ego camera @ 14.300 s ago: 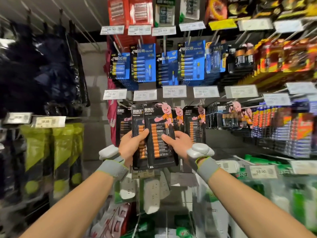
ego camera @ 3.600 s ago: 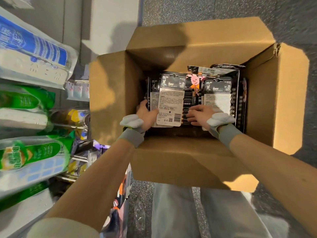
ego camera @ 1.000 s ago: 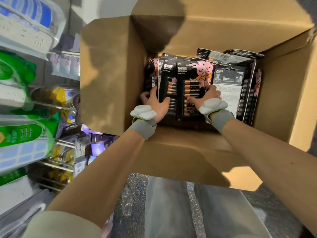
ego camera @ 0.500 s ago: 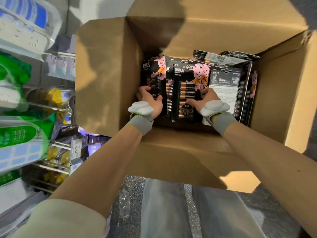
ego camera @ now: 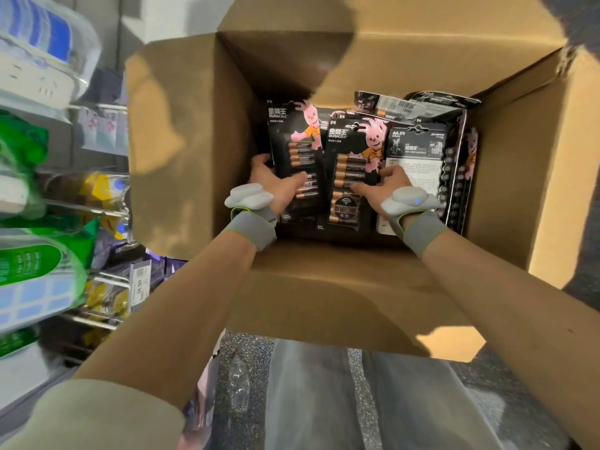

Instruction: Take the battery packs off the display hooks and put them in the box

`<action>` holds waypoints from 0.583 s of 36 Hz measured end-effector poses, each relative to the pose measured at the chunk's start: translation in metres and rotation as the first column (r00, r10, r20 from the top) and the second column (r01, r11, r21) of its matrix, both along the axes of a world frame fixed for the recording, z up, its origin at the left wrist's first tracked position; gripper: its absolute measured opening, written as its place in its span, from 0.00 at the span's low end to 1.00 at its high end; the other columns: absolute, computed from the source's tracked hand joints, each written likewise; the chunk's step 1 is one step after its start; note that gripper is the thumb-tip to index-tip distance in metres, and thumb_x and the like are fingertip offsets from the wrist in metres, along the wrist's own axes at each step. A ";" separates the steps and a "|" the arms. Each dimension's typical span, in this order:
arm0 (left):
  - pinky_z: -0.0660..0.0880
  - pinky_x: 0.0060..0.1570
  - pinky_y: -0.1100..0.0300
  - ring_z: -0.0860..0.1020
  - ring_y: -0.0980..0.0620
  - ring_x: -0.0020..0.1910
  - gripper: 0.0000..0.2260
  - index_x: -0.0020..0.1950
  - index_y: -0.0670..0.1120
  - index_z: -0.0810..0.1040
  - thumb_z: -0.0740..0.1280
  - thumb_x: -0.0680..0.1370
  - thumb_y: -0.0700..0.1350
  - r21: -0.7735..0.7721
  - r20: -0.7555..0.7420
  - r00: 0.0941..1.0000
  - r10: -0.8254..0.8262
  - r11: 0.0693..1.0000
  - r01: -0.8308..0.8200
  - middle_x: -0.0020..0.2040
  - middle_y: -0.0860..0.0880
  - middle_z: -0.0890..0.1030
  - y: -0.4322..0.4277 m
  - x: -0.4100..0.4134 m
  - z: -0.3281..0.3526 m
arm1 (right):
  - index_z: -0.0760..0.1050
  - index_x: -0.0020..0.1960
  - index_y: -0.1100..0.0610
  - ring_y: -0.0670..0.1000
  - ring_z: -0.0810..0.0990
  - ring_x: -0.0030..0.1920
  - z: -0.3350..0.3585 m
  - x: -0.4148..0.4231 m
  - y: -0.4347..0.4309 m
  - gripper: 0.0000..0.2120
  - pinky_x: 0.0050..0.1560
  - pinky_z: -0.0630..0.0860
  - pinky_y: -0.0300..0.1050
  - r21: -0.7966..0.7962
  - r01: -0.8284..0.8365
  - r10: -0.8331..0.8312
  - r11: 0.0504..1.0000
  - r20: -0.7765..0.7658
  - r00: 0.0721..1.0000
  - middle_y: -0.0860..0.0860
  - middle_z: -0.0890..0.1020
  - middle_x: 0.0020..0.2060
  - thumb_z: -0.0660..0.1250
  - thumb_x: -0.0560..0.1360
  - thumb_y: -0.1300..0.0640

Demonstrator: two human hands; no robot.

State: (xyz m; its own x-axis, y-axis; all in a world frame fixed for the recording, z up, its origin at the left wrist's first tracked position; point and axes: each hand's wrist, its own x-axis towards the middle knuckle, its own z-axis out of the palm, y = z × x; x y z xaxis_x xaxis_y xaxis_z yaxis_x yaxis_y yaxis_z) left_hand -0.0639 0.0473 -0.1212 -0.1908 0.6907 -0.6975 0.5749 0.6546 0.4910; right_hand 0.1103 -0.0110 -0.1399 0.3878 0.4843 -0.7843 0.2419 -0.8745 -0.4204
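Battery packs [ego camera: 344,138] are standing upright in the box [ego camera: 324,287], which is filling the middle of the frame with its flaps spread open. We are reaching both arms down into it.

Our left hand [ego camera: 276,186] is grasping the left pack [ego camera: 297,147]. The thumb is lying across its front over the cells, and the fingers are curling round its left edge. Our right hand [ego camera: 383,190] is grasping the middle pack [ego camera: 349,203], with the thumb pressing on its front and the fingers wrapping its right edge. Both packs are facing us, each showing a pink rabbit, and they are standing just beside each other.

Right of the middle pack, a reversed pack [ego camera: 418,164] is showing its printed back. More packs are leaning behind it in the upper right of the box, one of them lying tilted on top [ego camera: 389,103].

Wrist devices [ego camera: 248,196] are sitting on grey bands at both our wrists, and the right one is showing a blue light.

Along the left edge of the frame, shelves [ego camera: 97,206] are carrying blurred green and white packages, with a price tag [ego camera: 140,282] hanging near the box's left flap. Our trousers [ego camera: 324,401] and a speckled floor [ego camera: 240,352] are showing at the bottom of the frame.
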 end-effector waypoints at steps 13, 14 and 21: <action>0.77 0.47 0.56 0.78 0.45 0.56 0.19 0.68 0.42 0.73 0.64 0.77 0.34 -0.072 0.174 0.981 0.085 0.995 -0.073 0.57 0.44 0.79 0.003 0.012 0.012 | 0.76 0.62 0.58 0.56 0.78 0.55 0.015 0.023 -0.007 0.21 0.63 0.73 0.50 0.058 0.181 -0.175 0.982 -0.101 0.979 0.54 0.80 0.55 0.72 0.72 0.50; 0.77 0.49 0.55 0.77 0.45 0.56 0.20 0.68 0.43 0.73 0.64 0.76 0.33 -0.068 0.173 0.981 0.087 0.995 -0.076 0.55 0.46 0.78 0.003 0.012 0.012 | 0.77 0.60 0.57 0.56 0.78 0.55 0.016 0.023 -0.008 0.19 0.62 0.73 0.51 0.065 0.196 -0.188 0.979 -0.109 0.976 0.55 0.81 0.55 0.72 0.73 0.50; 0.77 0.52 0.54 0.78 0.47 0.53 0.12 0.54 0.48 0.74 0.65 0.73 0.36 -0.090 0.270 0.954 0.132 0.990 -0.111 0.50 0.48 0.79 0.000 0.019 0.020 | 0.79 0.47 0.52 0.56 0.81 0.54 0.021 0.026 -0.004 0.15 0.60 0.76 0.57 0.112 0.331 -0.283 0.937 -0.312 0.907 0.53 0.84 0.50 0.73 0.63 0.48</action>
State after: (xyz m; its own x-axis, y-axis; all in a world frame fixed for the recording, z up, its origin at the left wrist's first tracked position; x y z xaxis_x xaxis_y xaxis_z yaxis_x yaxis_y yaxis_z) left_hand -0.0444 0.0471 -0.1012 -0.0638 0.6192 -0.7826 0.3385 0.7511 0.5667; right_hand 0.1363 -0.0154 -0.1190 0.3075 0.5044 -0.8069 -0.1794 -0.8020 -0.5697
